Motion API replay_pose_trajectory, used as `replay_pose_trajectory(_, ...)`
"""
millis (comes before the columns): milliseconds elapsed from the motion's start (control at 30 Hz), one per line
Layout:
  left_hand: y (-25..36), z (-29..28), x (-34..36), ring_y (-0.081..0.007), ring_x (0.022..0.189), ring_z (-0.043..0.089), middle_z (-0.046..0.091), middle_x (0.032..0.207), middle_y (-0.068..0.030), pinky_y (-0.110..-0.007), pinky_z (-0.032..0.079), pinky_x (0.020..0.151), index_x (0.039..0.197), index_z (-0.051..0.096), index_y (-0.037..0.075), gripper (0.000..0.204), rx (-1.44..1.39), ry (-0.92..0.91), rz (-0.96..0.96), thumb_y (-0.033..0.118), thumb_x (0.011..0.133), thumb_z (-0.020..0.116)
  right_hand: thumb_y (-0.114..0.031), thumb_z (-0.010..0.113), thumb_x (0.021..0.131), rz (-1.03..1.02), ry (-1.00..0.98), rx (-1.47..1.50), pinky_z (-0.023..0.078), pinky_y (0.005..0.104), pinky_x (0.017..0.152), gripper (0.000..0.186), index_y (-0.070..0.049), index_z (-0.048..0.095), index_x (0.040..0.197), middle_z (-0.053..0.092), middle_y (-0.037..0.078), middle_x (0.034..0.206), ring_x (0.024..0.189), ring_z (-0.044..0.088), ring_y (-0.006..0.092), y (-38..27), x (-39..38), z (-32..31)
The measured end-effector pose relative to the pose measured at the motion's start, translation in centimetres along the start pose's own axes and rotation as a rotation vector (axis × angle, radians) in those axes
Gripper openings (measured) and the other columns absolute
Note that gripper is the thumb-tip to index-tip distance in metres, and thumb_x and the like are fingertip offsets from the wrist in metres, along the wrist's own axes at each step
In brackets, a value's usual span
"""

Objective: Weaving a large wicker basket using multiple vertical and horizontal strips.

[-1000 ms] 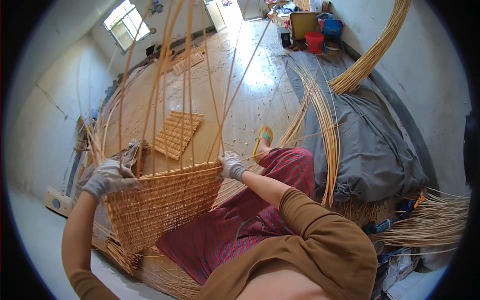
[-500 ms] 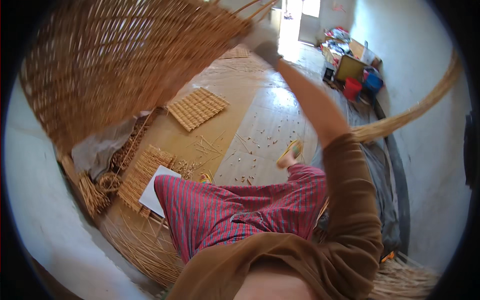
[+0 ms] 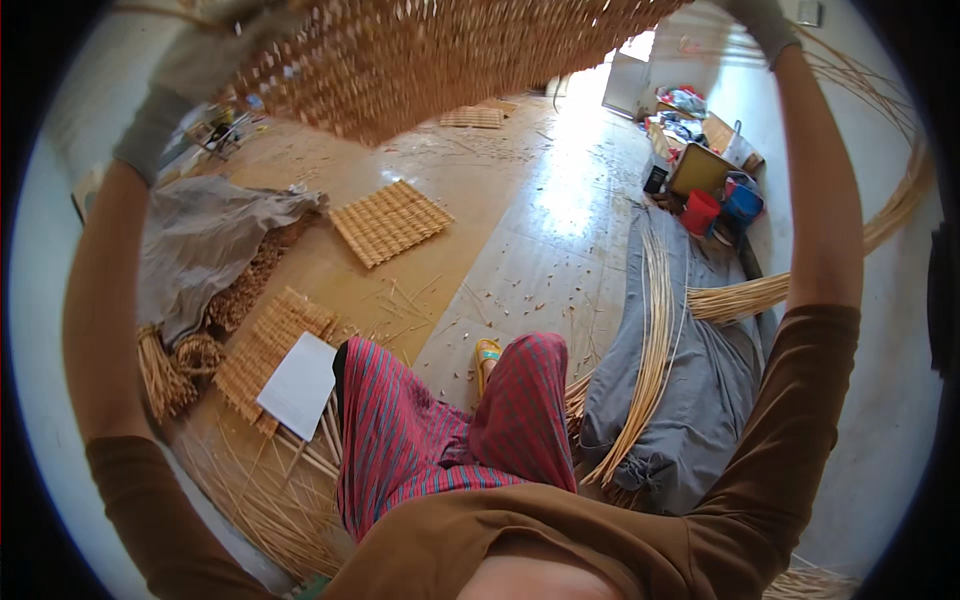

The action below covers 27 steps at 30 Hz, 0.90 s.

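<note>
"What did you have on the left?"

"I saw the gloved left hand point(image 3: 200, 62) there, its fingers blurred but grasping the left end of the wicker panel point(image 3: 440, 62). The panel was raised in the air across the top of my view."

"How did you judge it would handle?"

"Light for its breadth, I thought, and fairly stiff with some spring. The dry, ribbed weave probably gave gloves good purchase. Single strands could have snapped, so I favoured the two side edges over the middle."

"And what couldn't you make out?"

"From the left: a grey cloth point(image 3: 205, 240) hid part of a brown heap point(image 3: 245, 285), then a white sheet point(image 3: 300, 385) covered some of a straw mat point(image 3: 258, 350). Higher up, the panel's upper edge was cut off. The right hand point(image 3: 762, 22) ran out of the picture, so I couldn't tell whether its fingers were closed or loose. Far right, thin canes point(image 3: 862, 75) blurred; I couldn't trace where they joined."
</note>
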<state>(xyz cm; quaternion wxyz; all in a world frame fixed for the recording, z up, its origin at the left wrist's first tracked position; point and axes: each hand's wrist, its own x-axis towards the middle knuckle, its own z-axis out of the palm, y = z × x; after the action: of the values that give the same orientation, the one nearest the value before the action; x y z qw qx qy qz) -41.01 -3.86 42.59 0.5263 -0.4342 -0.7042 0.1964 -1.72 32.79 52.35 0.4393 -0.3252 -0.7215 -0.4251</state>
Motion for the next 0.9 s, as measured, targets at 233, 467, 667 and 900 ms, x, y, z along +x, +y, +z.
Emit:
replay_pose_trajectory(233,19.3,8.0,1.6,-0.0160,0.093,0.072,0.077,0.103,-0.0065,-0.031,0.059,0.083,0.113,0.075,0.010,0.027,-1.401,-0.312,-0.066,0.030,0.095,0.071,-0.040,0.084,0.067,-0.405,-0.835,0.263,0.056,0.0437,0.081,0.046,-0.014,0.073,0.104,0.074,0.011,0.094,0.094,0.071,0.0301,-3.5,-14.3,19.0)
replay_pose_trajectory(467,32.9,18.6,-3.8,-0.0138,0.087,0.071,0.077,0.096,-0.0050,-0.028,0.058,0.079,0.107,0.077,0.007,0.032,-1.792,-0.753,0.053,0.035,0.091,0.077,-0.044,0.089,0.067,-0.164,-1.250,0.614,0.051,0.0447,0.098,0.076,-0.018,0.061,0.133,0.068,0.016,0.123,0.116,0.063,0.0348,-12.7,-35.6,28.2)
replay_pose_trajectory(667,34.1,19.4,-2.5,-0.0103,0.086,0.064,0.072,0.090,-0.0010,-0.029,0.052,0.077,0.122,0.072,0.011,0.046,-1.873,-0.921,-0.031,0.040,0.087,0.081,-0.043,0.091,0.062,-0.224,-1.079,0.672,0.050,0.0464,0.095,0.075,-0.012,0.063,0.125,0.069,0.019,0.112,0.113,0.063,0.0381,-13.0,-37.4,32.8)
replay_pose_trajectory(900,32.2,20.0,-4.1,-0.0054,0.074,0.056,0.063,0.087,0.0023,-0.024,0.047,0.064,0.138,0.063,0.015,0.052,-1.939,-0.730,-0.043,0.020,0.089,0.080,-0.038,0.083,0.071,-0.152,-0.776,0.519,0.044,0.0507,0.087,0.048,-0.017,0.063,0.110,0.064,0.012,0.102,0.103,0.059,0.0356,-16.3,-39.5,32.2)
